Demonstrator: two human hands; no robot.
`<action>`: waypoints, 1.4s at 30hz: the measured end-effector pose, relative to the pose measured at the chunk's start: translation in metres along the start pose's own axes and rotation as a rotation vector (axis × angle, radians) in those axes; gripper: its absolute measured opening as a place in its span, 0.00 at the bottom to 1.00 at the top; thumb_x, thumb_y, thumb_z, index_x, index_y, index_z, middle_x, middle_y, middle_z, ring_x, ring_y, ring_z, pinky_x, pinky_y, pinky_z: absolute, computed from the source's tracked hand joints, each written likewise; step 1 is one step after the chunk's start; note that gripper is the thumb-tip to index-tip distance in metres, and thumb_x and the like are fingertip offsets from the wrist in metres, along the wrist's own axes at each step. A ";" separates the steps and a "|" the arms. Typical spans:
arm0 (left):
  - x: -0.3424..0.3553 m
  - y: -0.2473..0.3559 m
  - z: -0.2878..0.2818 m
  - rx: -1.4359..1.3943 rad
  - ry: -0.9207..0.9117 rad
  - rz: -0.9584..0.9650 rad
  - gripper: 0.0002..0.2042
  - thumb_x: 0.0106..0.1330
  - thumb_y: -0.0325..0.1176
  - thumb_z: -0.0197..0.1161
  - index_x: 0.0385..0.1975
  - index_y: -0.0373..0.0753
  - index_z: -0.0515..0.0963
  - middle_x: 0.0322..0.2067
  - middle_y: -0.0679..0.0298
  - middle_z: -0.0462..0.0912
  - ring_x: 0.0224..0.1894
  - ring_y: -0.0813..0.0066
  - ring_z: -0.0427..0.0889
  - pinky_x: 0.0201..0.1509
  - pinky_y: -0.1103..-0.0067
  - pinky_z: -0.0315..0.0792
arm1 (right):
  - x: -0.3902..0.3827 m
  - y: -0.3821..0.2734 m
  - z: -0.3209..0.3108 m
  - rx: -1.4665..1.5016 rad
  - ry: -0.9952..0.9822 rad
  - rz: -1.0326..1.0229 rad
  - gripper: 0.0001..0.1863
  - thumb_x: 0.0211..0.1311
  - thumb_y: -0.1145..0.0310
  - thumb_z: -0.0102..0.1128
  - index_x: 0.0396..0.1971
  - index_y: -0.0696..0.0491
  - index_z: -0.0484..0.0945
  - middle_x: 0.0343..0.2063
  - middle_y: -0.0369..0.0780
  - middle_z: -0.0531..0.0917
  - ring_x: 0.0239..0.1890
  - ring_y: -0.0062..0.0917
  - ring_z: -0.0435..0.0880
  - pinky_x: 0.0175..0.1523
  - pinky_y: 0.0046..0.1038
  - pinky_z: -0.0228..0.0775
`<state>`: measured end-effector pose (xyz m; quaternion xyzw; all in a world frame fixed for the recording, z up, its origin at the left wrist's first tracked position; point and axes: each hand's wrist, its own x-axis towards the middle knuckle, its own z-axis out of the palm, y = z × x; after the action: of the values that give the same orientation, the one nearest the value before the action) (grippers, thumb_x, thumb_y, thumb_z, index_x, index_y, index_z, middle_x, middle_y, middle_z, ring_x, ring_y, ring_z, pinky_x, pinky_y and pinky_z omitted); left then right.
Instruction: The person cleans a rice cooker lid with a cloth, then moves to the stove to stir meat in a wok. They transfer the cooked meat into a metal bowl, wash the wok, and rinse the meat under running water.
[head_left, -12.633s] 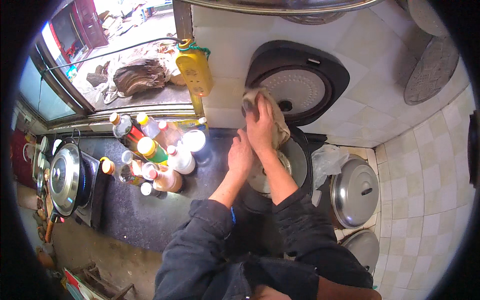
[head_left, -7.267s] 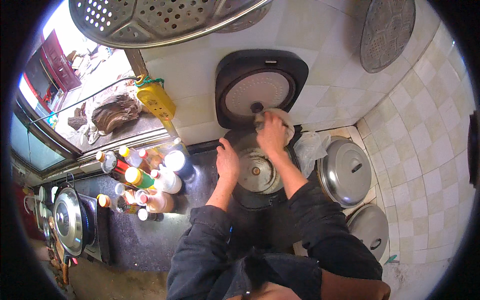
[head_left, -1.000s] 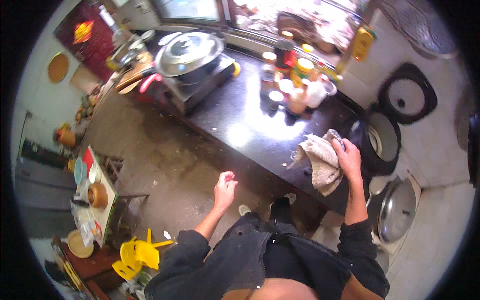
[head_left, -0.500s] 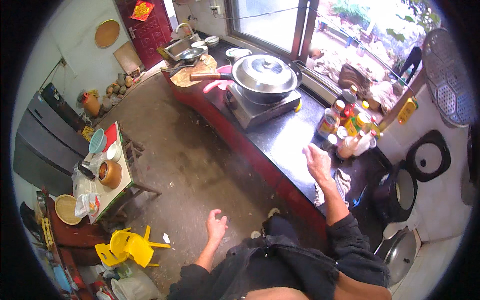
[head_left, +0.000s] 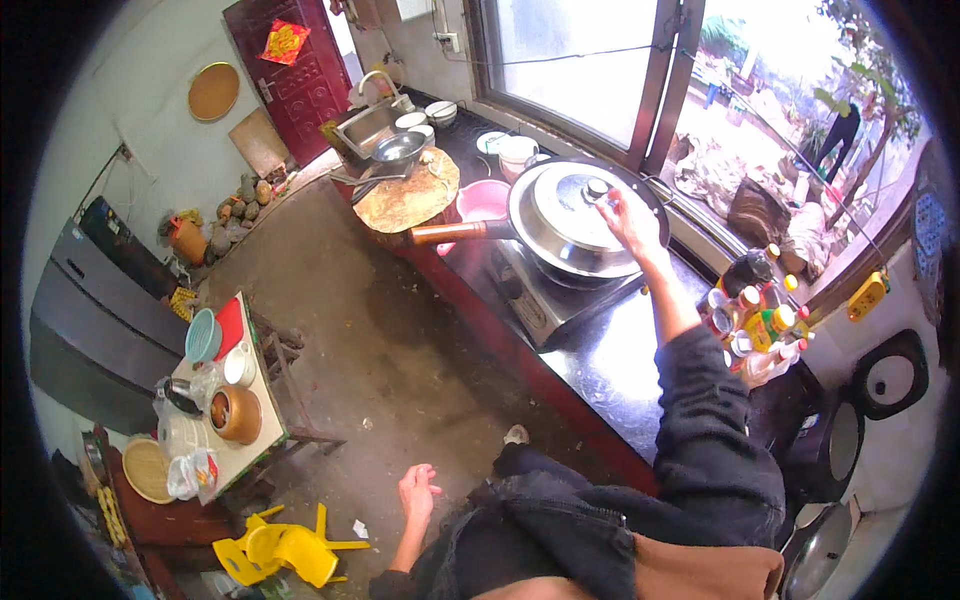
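Note:
A large silver lid (head_left: pixel 560 215) with a dark-centred knob (head_left: pixel 597 187) covers a wok (head_left: pixel 575 280) on a silver tabletop stove (head_left: pixel 535 300). The wok's wooden handle (head_left: pixel 455 233) points left. My right hand (head_left: pixel 628 218) reaches over the lid's right side, its fingertips right beside the knob, which stays in plain sight. Whether they touch it is hard to make out. My left hand (head_left: pixel 418 490) hangs low over the floor, empty, with loosely bent fingers apart.
Several bottles (head_left: pixel 765 315) crowd the counter by the window. Beyond the wok lie a pink basin (head_left: pixel 483 200), a round wooden board (head_left: pixel 410 195), a metal bowl (head_left: pixel 400 146) and the sink (head_left: pixel 368 128). A small table (head_left: pixel 268 425) and yellow stool (head_left: pixel 285 550) stand left.
My right hand has gone from beside the bottles, forward and left, to the lid's knob. The view has shifted nearer the stove. My left hand stays low and empty.

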<state>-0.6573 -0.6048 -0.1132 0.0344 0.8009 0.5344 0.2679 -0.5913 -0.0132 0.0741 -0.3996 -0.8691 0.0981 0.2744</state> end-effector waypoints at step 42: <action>0.292 0.171 0.196 0.224 -0.629 0.062 0.11 0.67 0.34 0.53 0.34 0.33 0.78 0.25 0.61 0.81 0.17 0.75 0.79 0.22 0.79 0.72 | -0.280 0.016 -0.061 0.010 -0.074 0.589 0.17 0.45 0.66 0.67 0.39 0.50 0.81 0.31 0.46 0.76 0.35 0.40 0.78 0.42 0.35 0.71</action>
<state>-0.8551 -0.2678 -0.1341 0.2511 0.7314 0.4141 0.4802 -0.3986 -0.2152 0.0071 -0.6293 -0.7248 0.1923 0.2040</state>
